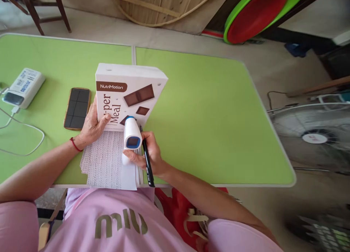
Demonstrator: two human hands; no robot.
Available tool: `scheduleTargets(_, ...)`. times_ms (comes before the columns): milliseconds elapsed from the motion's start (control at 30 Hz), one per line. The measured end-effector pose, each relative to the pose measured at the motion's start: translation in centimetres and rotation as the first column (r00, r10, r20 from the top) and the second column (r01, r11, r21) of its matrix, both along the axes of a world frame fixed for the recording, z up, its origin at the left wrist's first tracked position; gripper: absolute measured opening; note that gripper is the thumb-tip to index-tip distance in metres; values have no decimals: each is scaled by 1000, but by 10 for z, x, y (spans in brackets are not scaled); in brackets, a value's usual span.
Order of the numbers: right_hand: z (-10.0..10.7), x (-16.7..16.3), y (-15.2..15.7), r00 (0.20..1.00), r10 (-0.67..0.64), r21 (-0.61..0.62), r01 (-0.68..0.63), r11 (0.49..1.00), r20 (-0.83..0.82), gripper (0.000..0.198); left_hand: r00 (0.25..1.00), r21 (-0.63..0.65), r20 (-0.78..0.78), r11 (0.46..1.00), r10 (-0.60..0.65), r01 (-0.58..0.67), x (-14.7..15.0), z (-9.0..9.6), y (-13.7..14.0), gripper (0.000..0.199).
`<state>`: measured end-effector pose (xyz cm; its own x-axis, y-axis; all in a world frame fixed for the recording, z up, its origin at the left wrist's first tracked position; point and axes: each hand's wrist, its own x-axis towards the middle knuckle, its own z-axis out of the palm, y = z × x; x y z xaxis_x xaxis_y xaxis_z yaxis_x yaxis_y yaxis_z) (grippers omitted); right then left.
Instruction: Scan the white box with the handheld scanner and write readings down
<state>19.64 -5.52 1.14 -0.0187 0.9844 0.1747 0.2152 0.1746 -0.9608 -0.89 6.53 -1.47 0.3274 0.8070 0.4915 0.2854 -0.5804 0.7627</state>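
My left hand (94, 122) grips the lower left side of a white NutriMotion box (131, 74), its thumb on the front face. The box carries pictures of chocolate pieces and is tilted above the table. In my right hand (149, 152) is a white infrared thermometer (132, 130) with blue trim, its small dark screen facing me. Its front end is close against the box's lower front; I cannot tell if they touch. A black pen (147, 161) is also tucked between the right hand's fingers. Sheets of paper covered in handwriting (105, 157) lie beneath, partly hidden by the box.
On the green table (207, 117), a dark phone-like device with a tan edge (77, 108) lies left of the box. A white power bank (26, 86) with cables sits farther left. Beyond the right edge stands a fan (314, 137). A wooden chair (49, 8) is at the back left.
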Motion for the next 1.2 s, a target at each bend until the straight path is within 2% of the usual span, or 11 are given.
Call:
scheduleTargets(100, 5, -7, -3, 999, -11, -77, 8, 997, -43, 43, 1000, 34, -11, 999, -23, 23, -2, -6, 4, 61)
scheduleTargets(233, -2, -19, -9, 986, -122, -149, 104, 983, -114, 49, 999, 43, -17, 999, -28, 28, -1, -11, 9, 69)
scheduleTargets(367, -22, -33, -13, 945, -227, -127, 201, 971, -235, 54, 999, 42, -17, 999, -27, 28, 1, -13, 12, 75)
scheduleTargets(467, -33, -40, -14, 926, -268, -83, 255, 963, -265, 55, 999, 47, -28, 998, -30, 31, 0, -16, 14, 78)
scheduleTargets(667, -33, -39, -16, 929, -281, -76, 271, 960, -241, 51, 999, 58, -24, 998, -38, 39, -2, -24, 18, 81)
scheduleTargets(867, -29, -32, -15, 940, -289, -119, 270, 955, -183, 50, 999, 10, 25, 1000, -23, 23, 2, -21, 15, 81)
scheduleTargets(1033, -14, -11, -13, 968, -199, -186, 170, 968, -150, 46, 997, 20, 37, 997, 69, -69, 9, -22, 5, 81)
scheduleTargets(1200, -9, 8, -11, 987, -135, -168, 119, 979, -89, 44, 991, 21, 39, 991, 131, -132, 13, -22, -5, 80)
